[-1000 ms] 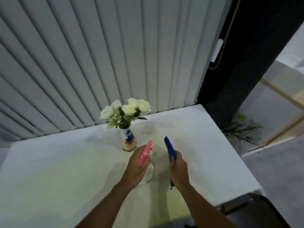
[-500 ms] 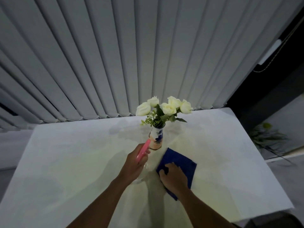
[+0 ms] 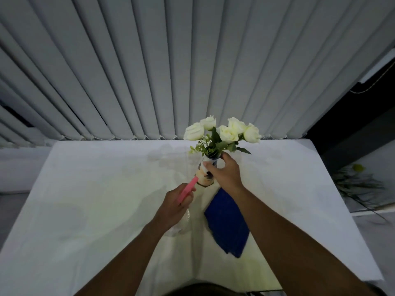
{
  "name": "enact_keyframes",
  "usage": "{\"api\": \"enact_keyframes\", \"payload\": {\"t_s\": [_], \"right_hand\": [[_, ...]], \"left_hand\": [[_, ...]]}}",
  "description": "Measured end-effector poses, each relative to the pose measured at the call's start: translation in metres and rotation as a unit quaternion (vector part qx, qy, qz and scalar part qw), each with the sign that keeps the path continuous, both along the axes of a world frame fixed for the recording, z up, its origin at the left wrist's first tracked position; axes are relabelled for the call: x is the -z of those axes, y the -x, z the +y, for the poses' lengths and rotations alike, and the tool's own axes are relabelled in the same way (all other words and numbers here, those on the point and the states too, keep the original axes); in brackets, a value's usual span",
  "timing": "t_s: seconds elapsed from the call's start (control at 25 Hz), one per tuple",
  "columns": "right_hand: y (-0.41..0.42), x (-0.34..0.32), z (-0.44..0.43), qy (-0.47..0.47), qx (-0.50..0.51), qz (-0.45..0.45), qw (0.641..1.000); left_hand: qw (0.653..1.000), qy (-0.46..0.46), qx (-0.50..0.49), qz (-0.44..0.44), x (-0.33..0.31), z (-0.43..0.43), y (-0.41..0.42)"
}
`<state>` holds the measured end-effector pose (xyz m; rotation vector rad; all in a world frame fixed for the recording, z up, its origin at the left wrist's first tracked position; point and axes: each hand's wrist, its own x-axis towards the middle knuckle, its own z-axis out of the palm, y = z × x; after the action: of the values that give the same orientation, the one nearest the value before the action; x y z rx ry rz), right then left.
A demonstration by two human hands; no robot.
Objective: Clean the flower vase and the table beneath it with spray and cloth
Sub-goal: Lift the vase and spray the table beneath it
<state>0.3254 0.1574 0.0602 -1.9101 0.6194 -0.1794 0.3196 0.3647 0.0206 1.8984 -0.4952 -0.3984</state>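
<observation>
A painted vase (image 3: 204, 178) with white roses (image 3: 222, 130) stands on the white table (image 3: 96, 199). My right hand (image 3: 224, 173) is closed around the vase's neck just below the flowers. My left hand (image 3: 174, 207) grips a clear spray bottle (image 3: 185, 223) whose pink top (image 3: 188, 190) points at the vase from close by. A blue cloth (image 3: 227, 226) lies flat on the table, partly under my right forearm.
Grey vertical blinds (image 3: 171, 71) hang right behind the table's far edge. A dark wall panel (image 3: 352, 124) and some loose green foliage (image 3: 359, 184) on the floor lie off the table's right side.
My right hand let go of the blue cloth, which now lies on the table, and moved up to take hold of the vase. The left hand keeps the spray bottle aimed at it.
</observation>
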Motion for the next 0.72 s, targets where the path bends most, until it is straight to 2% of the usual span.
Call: {"api": "enact_keyframes", "payload": {"t_s": [0.24, 0.4, 0.72], "right_hand": [[-0.019, 0.0, -0.009, -0.034, 0.003, -0.003, 0.999], [-0.018, -0.017, -0.017, -0.034, -0.013, -0.034, 0.999], [-0.035, -0.096, -0.038, 0.001, -0.06, -0.111, 0.992]], "left_hand": [[1.0, -0.008, -0.005, 0.028, 0.0, 0.003, 0.003], [1.0, -0.003, -0.015, 0.007, -0.002, 0.006, 0.001], [0.996, 0.046, -0.077, -0.014, -0.052, -0.003, -0.011]]}}
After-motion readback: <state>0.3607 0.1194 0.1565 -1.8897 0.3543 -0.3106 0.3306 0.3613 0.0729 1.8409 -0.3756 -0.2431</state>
